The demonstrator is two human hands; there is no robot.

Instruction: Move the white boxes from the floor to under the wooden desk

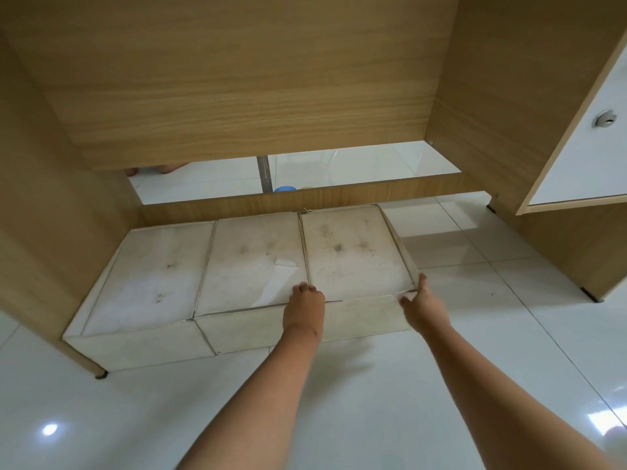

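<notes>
Three flat, dirty white boxes lie side by side on the floor inside the wooden desk opening: a left box, a middle box and a right box. My left hand rests with its fingers bent over the front top edge where the middle and right boxes meet. My right hand presses on the front right corner of the right box, fingers spread along its side. Neither hand lifts a box.
The desk's left side panel touches the left box. A low wooden rail runs behind the boxes. To the right stands a cabinet with a white door. Bare white tile floor lies right of the boxes. Someone's feet show behind the desk.
</notes>
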